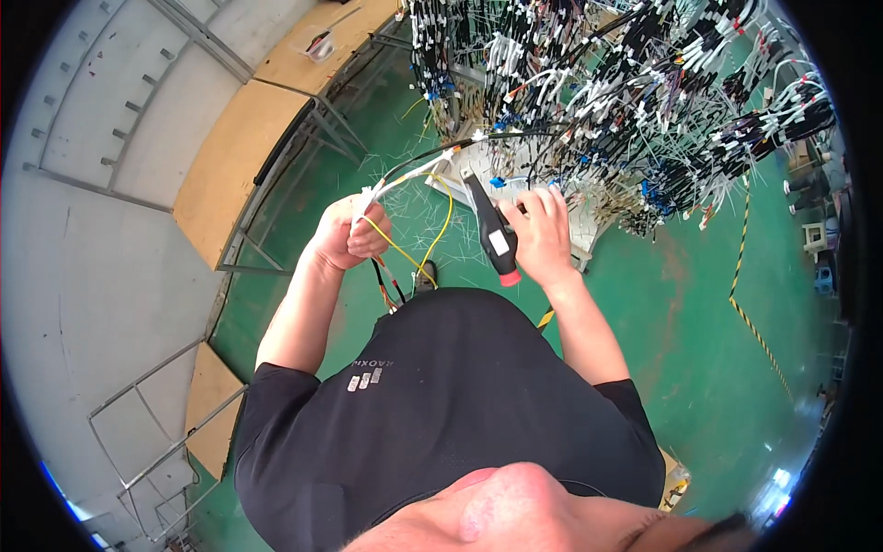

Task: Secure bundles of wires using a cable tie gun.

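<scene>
Black-handled, with a red butt and a white label, the hand tool (490, 235) sat near the middle of my view, gripped by the right hand (543, 235), whose fingers were wrapped around it, tip pointing toward 11 o'clock. At 9 o'clock from it, the left hand (348, 237) was closed in a fist on a bundle of wires (405, 179), white and black strands running up toward 1 o'clock, a yellow wire (441, 230) looping down between the two hands, and red and black ends (386, 285) hanging below the fist. Both hands were apart, not touching. Beyond them, at 12 to 2 o'clock, stood a large wiring board (635, 101) thick with black, white and blue harnesses. Green floor (717, 350) spread at 4 o'clock, crossed by a yellow-black striped line (759, 336). Tan workbenches (235, 156) curved away at 10 o'clock.
</scene>
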`<control>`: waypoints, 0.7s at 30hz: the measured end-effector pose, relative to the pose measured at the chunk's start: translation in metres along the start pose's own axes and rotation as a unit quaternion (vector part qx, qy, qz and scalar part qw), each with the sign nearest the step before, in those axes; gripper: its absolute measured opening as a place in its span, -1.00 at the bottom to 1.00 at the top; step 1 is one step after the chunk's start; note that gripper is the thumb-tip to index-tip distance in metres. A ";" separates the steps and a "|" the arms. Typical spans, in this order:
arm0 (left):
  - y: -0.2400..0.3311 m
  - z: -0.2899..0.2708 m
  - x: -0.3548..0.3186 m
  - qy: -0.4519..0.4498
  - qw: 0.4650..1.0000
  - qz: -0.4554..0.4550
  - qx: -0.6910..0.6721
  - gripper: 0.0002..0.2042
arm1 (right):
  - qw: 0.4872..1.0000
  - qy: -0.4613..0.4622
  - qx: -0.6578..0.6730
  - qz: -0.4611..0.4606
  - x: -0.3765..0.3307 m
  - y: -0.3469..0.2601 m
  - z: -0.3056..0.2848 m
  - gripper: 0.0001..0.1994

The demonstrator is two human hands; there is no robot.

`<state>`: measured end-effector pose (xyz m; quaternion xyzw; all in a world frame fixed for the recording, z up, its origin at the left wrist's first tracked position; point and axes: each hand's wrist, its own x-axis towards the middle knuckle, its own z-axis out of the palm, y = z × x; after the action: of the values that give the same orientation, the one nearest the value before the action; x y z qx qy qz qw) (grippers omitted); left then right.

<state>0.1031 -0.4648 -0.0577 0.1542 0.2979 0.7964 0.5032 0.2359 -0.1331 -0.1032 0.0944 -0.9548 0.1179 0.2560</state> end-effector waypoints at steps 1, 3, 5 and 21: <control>0.002 -0.001 0.002 -0.004 1.000 0.000 -0.002 -0.52 | 1.000 0.000 -0.002 0.009 0.000 0.005 0.006 -0.58; 0.001 0.000 0.001 -0.007 1.000 0.002 0.015 -0.52 | 0.999 0.010 0.040 0.029 -0.005 0.009 0.008 -0.57; 0.000 0.000 -0.002 0.007 1.000 0.004 0.029 -0.52 | 0.997 0.015 0.071 0.038 -0.009 0.008 0.005 -0.56; -0.010 -0.003 0.005 0.011 1.000 -0.018 -0.020 -0.61 | 0.878 -0.070 0.462 0.108 -0.007 0.000 0.001 -0.50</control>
<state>0.1062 -0.4588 -0.0665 0.1296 0.2899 0.7947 0.5172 0.2409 -0.1329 -0.1077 0.1063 -0.8117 0.5652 0.1013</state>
